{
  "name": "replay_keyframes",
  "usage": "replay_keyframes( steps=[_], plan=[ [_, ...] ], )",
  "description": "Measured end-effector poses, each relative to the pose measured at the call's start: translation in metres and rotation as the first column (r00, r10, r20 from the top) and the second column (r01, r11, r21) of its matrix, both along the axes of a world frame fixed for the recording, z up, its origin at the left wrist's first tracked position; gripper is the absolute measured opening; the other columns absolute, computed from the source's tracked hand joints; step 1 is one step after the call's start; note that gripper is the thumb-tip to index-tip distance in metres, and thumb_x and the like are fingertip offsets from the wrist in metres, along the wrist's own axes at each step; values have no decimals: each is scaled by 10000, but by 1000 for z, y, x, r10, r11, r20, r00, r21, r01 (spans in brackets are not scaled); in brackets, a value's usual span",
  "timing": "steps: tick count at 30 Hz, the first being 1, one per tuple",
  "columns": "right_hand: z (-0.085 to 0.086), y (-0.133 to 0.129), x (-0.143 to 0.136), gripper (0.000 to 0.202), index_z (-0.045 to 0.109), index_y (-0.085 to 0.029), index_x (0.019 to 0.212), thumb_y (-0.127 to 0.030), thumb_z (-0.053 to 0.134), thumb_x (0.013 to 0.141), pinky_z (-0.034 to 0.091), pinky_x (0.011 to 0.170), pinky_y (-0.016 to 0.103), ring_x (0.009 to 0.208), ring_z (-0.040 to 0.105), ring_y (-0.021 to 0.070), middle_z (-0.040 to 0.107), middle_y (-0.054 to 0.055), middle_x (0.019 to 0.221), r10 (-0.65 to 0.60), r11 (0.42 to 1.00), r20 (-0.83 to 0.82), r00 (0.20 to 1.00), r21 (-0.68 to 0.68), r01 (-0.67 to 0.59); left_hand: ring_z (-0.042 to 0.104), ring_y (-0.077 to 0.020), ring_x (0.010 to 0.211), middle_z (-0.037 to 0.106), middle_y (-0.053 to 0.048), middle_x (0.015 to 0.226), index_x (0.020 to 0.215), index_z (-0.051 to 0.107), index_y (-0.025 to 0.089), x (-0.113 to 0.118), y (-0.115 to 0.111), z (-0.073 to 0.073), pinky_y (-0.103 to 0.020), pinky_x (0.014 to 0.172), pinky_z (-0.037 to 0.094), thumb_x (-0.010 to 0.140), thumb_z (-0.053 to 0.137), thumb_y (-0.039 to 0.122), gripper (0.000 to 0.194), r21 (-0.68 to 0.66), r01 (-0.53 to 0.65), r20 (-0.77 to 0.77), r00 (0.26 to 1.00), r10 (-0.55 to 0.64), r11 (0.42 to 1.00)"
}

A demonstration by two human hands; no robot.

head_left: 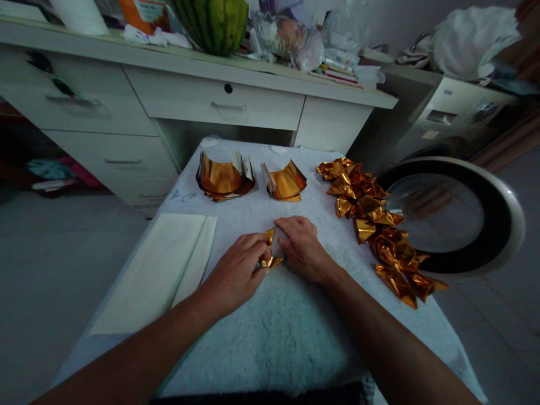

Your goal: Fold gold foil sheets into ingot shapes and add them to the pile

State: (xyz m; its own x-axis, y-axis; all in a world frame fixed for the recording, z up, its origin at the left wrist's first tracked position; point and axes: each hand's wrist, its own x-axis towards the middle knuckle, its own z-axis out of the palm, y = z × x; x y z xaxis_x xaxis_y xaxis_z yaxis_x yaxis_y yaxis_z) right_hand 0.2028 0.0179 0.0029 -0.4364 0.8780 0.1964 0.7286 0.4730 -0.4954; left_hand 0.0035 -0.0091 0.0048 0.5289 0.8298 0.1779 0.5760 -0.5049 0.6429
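Note:
A small piece of folded gold foil paper (270, 262) lies on the cloth-covered table in front of me. My left hand (242, 264) grips it from the left, with fingers bent over it and hiding part of it. Just to the right, my right hand (301, 244) rests low by the foil's edge, thumb and fingers apart. Whether its fingertips press on the paper is hard to make out. Beyond my hands stand two curved stacks of gold foil sheets, a larger stack (221, 177) and a smaller stack (287, 181).
Folded gold foil pieces (358, 197) form a long pile along the table's right side. White paper sheets (152, 270) lie at the left. Past the table is a drawer cabinet (202, 101) bearing a watermelon (213, 25). A washing machine's open round door (447, 214) borders the right edge.

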Motion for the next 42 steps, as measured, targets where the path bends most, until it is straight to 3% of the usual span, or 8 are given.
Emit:
replay_keyframes(
  steps=[6, 12, 17, 22, 26, 30, 36, 42],
  plan=[
    [4, 2, -5, 290, 651, -205, 1137, -190, 414, 972, 328, 940, 430, 1068, 474, 248, 637, 78, 1163, -31, 1000, 32, 999, 1, 31, 510, -232, 1109, 579, -41, 1114, 860, 505, 220, -2, 1, 1, -406, 949, 425, 795, 547, 22, 213, 29, 75, -9, 997, -75, 997],
    [6, 6, 0, 84, 638, -194, 863, -150, 568, 878, 343, 853, 375, 919, 501, 219, 645, 47, 910, -143, 989, -47, 989, -53, 141, 489, -229, 1038, 553, -26, 1043, 910, 475, 227, -7, 0, 5, -389, 885, 430, 761, 575, 57, 247, 8, -3, -32, 999, 3, 1000],
    [4, 5, 3, 193, 662, -198, 938, -79, 591, 804, 354, 815, 349, 869, 500, 209, 614, 31, 833, -131, 989, -77, 988, -83, 125, 488, -268, 1037, 548, -40, 1064, 965, 517, 224, -12, 3, 4, -436, 895, 414, 726, 672, 188, 287, 26, -146, -105, 983, 148, 989],
    [5, 4, 5, 87, 655, -188, 798, -130, 597, 829, 350, 844, 366, 906, 497, 218, 597, 52, 866, -108, 991, -26, 994, -79, 106, 492, -261, 1055, 587, -28, 1079, 926, 558, 229, -12, 3, 4, -435, 915, 395, 761, 651, 156, 202, -23, -64, -114, 992, 61, 998],
    [7, 3, 6, 93, 592, -182, 788, -117, 555, 842, 367, 824, 341, 857, 515, 189, 596, 36, 845, -84, 994, -111, 990, -83, 75, 510, -246, 1056, 603, -16, 1048, 896, 572, 235, -10, 2, 6, -417, 920, 396, 780, 634, 130, 169, -41, -10, -37, 999, 9, 999],
    [9, 0, 6, 88, 550, -196, 800, -158, 497, 861, 378, 695, 290, 717, 498, 155, 553, -6, 730, -168, 976, -241, 956, -179, 126, 562, -199, 950, 600, -8, 967, 847, 568, 222, -8, 3, 10, -353, 841, 434, 812, 601, 133, 101, -122, 6, 66, 998, 2, 992],
    [8, -2, 4, 55, 522, -211, 882, -209, 516, 827, 361, 559, 234, 602, 484, 114, 512, -51, 678, -255, 934, -453, 854, -344, 97, 608, -158, 838, 610, -4, 956, 916, 632, 228, -8, 6, 12, -310, 759, 477, 859, 515, 175, 140, -215, -95, 215, 966, 142, 972],
    [11, -7, 3, 27, 554, -198, 847, -193, 542, 824, 359, 566, 221, 619, 483, 102, 524, -42, 690, -140, 925, -462, 876, -376, -51, 614, -181, 957, 640, -23, 990, 934, 647, 221, -10, 11, 13, -344, 875, 479, 878, 462, 166, 201, -132, -237, 246, 933, 263, 962]
  ],
)
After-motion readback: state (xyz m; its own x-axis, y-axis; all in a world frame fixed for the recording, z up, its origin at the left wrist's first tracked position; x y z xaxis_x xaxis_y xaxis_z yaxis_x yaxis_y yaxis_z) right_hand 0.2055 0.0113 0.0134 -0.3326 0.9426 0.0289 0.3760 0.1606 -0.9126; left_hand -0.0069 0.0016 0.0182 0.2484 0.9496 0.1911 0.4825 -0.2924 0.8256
